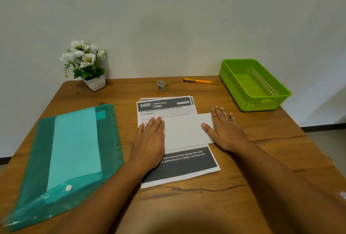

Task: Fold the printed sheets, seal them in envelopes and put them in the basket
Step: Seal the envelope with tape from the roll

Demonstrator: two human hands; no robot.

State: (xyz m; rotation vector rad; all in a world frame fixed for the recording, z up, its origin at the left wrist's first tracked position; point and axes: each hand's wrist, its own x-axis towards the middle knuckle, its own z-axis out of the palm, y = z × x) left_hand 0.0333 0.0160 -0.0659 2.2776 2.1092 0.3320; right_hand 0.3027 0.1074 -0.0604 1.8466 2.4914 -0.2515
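A small stack of printed sheets (166, 105) lies in the middle of the wooden table, its dark header at the far end. On top of it lies a folded white sheet (184, 130), blank side up. My left hand (150, 140) presses flat on its left end, fingers straight. My right hand (222, 130), with a ring, presses flat on its right end. The green plastic basket (280, 95) stands at the far right and nothing shows inside it. A teal plastic folder (73, 151) with pale sheets inside lies at the left.
A small roll of clear tape (162, 85) and an orange pen (198, 80) lie at the back of the table (262, 177). A white pot of artificial flowers (85, 65) stands at the back left against the wall.
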